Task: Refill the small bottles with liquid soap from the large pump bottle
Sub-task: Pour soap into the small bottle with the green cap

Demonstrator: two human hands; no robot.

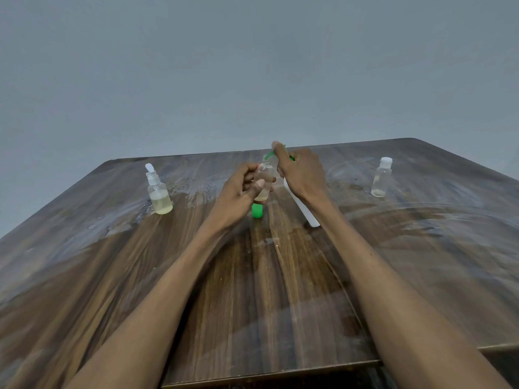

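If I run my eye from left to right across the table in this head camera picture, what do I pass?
Small bottle with its flip cap open → left hand → uncapped small bottle it holds, green cap lying below it → right hand on the white pump bottle → capped, nearly empty small bottle.

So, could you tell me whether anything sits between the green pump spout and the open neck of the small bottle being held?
Nothing visible does. The left hand holds the small bottle uncapped, and the green spout points right at its neck; its green cap lies below on the table.

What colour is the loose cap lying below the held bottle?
Bright green cap; head view, the only one.
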